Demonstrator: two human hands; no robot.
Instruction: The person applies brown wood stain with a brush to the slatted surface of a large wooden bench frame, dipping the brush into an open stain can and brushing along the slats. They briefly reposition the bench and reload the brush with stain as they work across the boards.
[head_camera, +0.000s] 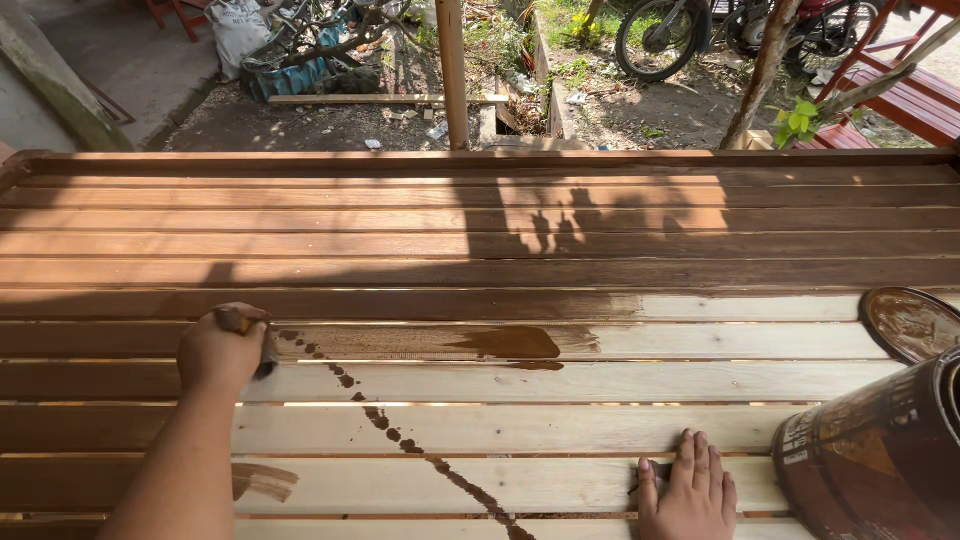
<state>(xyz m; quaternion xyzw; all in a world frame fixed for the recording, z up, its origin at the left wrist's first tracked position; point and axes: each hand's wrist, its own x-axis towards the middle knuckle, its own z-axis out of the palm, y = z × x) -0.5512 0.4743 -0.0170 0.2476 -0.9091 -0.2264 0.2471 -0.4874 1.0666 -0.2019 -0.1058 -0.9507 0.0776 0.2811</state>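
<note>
Slats: I am seeing a wide surface of long wooden slats (480, 245) running left to right, with thin open gaps between them; the far slats are looking dark and stained, the near right ones are staying pale and raw.
Left hand: my left hand (220, 350) is closing as a fist around a brush (266, 352), fingers wrapped tight on the handle; the dark bristles are touching a slat at the border between stained and bare wood.
Right hand: my right hand (688, 490) is lying flat on a pale slat near the bottom edge, fingers straight and close together, holding nothing.
Stain: a wet brown puddle (505, 343) is sitting on the slat to the right of the brush, and a line of drips (400, 440) is running diagonally toward the near edge.
Can: a round, stain-smeared can (880, 455) is standing just beside the right hand, its round lid (910, 323) lying behind it.
Open room: the middle slats between both hands are giving wide free space.
Far edge: beyond the raised rail I am seeing dirt ground and a wooden post (452, 70).
</note>
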